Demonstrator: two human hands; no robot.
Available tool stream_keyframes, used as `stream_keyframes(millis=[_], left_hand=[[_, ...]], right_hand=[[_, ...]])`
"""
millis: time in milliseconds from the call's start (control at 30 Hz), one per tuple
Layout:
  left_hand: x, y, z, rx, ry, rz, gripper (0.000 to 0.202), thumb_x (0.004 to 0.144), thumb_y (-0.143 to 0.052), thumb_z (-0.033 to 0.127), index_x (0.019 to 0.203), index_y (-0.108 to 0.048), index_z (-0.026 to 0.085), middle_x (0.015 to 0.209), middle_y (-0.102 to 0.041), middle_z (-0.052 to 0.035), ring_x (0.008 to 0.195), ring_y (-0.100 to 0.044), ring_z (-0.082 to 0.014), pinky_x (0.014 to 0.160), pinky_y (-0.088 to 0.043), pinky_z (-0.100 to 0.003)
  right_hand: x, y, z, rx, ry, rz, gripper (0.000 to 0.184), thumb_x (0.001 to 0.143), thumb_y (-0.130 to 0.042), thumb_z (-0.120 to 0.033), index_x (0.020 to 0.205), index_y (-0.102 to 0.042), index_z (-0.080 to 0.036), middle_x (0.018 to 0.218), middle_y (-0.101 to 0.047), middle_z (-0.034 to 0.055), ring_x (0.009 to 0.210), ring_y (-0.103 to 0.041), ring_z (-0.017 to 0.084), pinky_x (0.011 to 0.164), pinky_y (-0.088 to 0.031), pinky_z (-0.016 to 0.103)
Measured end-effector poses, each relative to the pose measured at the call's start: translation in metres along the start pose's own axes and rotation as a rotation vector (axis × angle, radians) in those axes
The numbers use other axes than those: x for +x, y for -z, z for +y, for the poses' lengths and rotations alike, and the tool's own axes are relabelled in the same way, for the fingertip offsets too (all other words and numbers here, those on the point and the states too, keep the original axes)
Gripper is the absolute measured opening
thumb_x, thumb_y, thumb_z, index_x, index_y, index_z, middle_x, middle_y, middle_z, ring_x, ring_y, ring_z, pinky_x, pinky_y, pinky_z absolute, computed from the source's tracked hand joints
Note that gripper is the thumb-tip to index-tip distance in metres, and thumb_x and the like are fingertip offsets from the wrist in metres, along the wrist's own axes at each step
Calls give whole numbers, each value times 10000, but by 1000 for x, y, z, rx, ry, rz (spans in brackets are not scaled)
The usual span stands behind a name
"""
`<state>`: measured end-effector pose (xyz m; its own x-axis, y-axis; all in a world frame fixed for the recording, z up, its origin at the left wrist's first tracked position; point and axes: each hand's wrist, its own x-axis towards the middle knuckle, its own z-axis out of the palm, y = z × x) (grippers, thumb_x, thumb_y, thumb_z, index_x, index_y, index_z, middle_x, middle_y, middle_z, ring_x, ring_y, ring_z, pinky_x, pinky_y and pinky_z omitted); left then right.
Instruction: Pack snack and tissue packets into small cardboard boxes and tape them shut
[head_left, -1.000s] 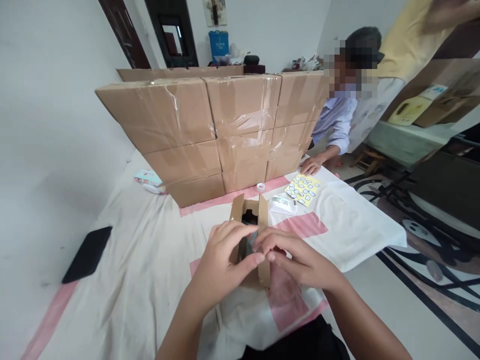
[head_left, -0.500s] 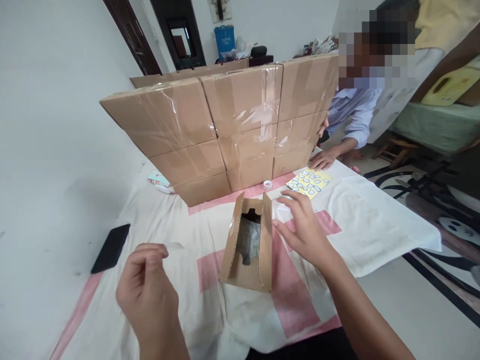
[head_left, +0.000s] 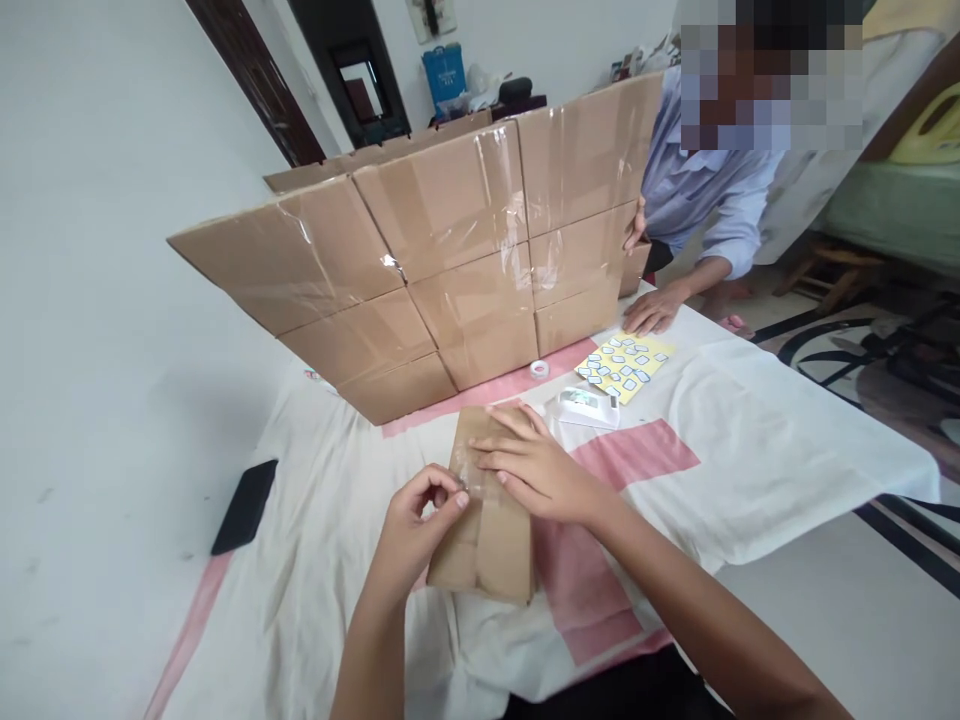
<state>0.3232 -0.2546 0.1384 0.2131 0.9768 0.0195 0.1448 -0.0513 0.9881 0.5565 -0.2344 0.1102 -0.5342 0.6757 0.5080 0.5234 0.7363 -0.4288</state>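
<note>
A small cardboard box (head_left: 491, 560) lies in front of me on the cloth, its long top flaps folded down. My right hand (head_left: 536, 465) lies open across the far half of its top, fingers stretched out and pressing on the cardboard. At the box's left edge, my left hand (head_left: 427, 515) has thumb and forefinger pinched together on a piece of clear tape (head_left: 466, 487). The tape is small and partly hidden by the fingers. Just beyond my right hand sits a white object (head_left: 591, 408) with a shiny patch, its kind unclear.
A tall panel of taped cardboard boxes (head_left: 465, 260) stands across the table behind the box. Near its foot are a tape roll (head_left: 539, 369) and a patterned yellow sheet (head_left: 622, 368), beside a co-worker's hand (head_left: 652, 311). A black phone-like slab (head_left: 244, 507) lies left by the wall.
The small box's flaps, upright before, are now folded down. My left hand has brought the tape right to the box. My right hand has moved from beside the box onto its top.
</note>
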Motion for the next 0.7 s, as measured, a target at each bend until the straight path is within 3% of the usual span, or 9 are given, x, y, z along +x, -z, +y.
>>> stream_keyframes(millis=[133, 233, 333, 433, 533, 700], left_hand=[[4, 9, 5, -108, 1, 34, 412, 844, -696, 553, 715, -502, 214, 844, -537, -5, 825, -503, -158, 769, -415, -267], [8, 4, 13, -72, 56, 75, 386, 850, -681, 554, 742, -531, 215, 1170, -568, -44, 1117, -531, -210, 905, -435, -292], [11, -12, 17, 65, 179, 55, 317, 840, -681, 517, 775, -574, 226, 1454, -474, -43, 1300, -491, -276, 1029, -432, -383], [11, -30, 10, 351, 134, 95, 263, 839, -664, 505, 820, -608, 249, 1451, -481, -70, 1407, -408, -318, 1159, -353, -509], [8, -39, 1, 640, 10, 227, 240, 861, -646, 495, 824, -615, 260, 1386, -518, -86, 1453, -334, -317, 1211, -287, -567], [5, -43, 1, 872, -38, 303, 277, 860, -653, 514, 777, -606, 254, 1337, -554, -107, 1454, -331, -355, 1181, -325, -599]], right_hand=[[2, -9, 5, 49, 0, 69, 306, 1004, -465, -215, 1185, -712, -229, 1359, -712, 27, 1423, -497, 301, 1263, -134, 621], [1, -12, 6, 66, -12, 89, 308, 1004, -466, -204, 1190, -709, -241, 1358, -713, 26, 1452, -463, 293, 1265, -136, 622], [0, -12, 6, 95, -41, 123, 385, 997, -453, -190, 1325, -649, -238, 1357, -711, 53, 1451, -465, 290, 1264, -159, 628], [0, -12, 7, 151, -61, 156, 595, 936, -458, -152, 1529, -452, -189, 1370, -702, 79, 1423, -489, 296, 1260, -184, 637], [0, -14, 9, 184, -48, 161, 745, 878, -458, -110, 1605, -308, -171, 1358, -710, 68, 1433, -468, 285, 1271, -154, 640], [-5, -16, 13, 172, -31, 175, 668, 837, -451, -71, 1487, -509, -215, 1409, -674, 71, 1475, -431, 277, 1275, -138, 635]])
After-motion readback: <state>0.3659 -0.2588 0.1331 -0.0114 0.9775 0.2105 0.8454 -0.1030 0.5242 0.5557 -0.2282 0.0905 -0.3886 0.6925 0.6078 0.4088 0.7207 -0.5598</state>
